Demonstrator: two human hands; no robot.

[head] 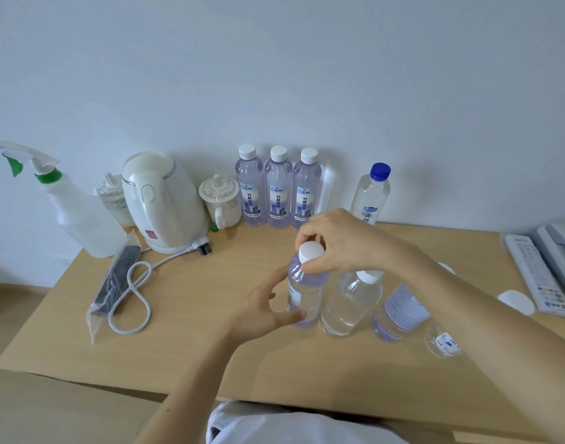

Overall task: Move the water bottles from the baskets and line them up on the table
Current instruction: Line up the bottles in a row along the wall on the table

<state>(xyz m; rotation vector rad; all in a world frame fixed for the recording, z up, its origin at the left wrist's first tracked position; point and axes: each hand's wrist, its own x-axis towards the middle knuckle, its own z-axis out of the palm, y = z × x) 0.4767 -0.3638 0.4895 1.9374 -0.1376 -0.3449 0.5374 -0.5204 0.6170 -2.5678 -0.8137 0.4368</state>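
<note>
A white-capped water bottle (302,288) stands upright at the left end of a front row on the wooden table (191,341). My right hand (335,243) pinches its cap from above. My left hand (268,310) cups its lower body, thumb in front, fingers behind. To its right stand a clear bottle (350,304), a labelled bottle (399,312) and another bottle (442,342), partly hidden by my right forearm. Three white-capped bottles (278,187) line the wall at the back, with a blue-capped bottle (372,193) further right. No basket is in view.
A white kettle (161,200) with its cord, a lidded mug (220,200), a jar and a spray bottle (73,206) stand at the back left. A bagged power strip (114,280) lies on the left. A remote (534,274) and phone sit at the right edge.
</note>
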